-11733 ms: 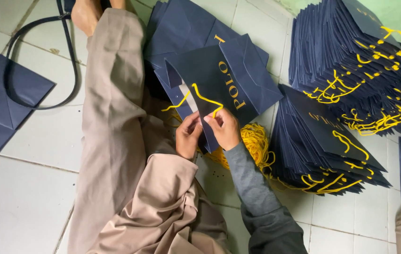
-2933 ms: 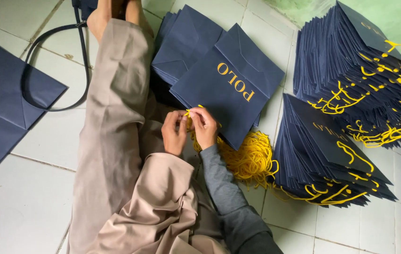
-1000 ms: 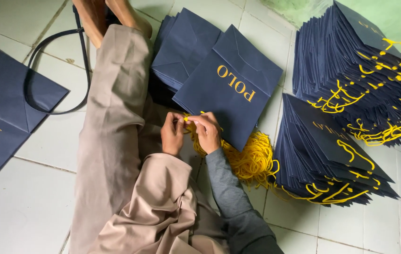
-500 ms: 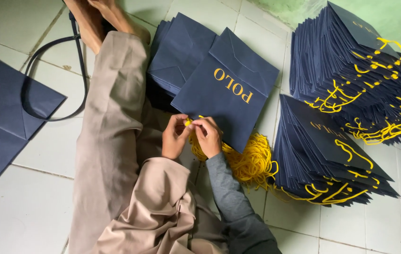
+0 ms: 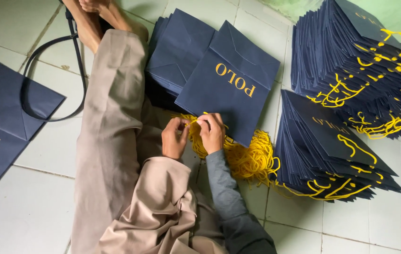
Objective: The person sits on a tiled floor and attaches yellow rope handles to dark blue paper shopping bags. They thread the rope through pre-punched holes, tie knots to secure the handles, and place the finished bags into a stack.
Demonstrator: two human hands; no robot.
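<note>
- Here, your left hand and right hand meet just above your lap, fingertips pinched narrow on one yellow cord at the near edge of a dark blue paper bag.
- That bag lies flat on the floor, tilted, with gold lettering across its middle and a folded flap at its far end.
- Under and behind it sits a low pile of flat blue bags; you can count three or four edges, no more with certainty.
- A loose heap of yellow cords lies beside your right wrist, touching the bag's lower corner; too tangled to count.
- To your right, two fanned stacks of finished bags: a near stack and a far, taller stack, both with yellow handles showing along the edges.
- At far left, one larger blue bag lies flat with gold letters near its edge.
- One black strap loops over the white floor tiles beside your beige trouser leg.
- Two bare feet cross at the top.
</note>
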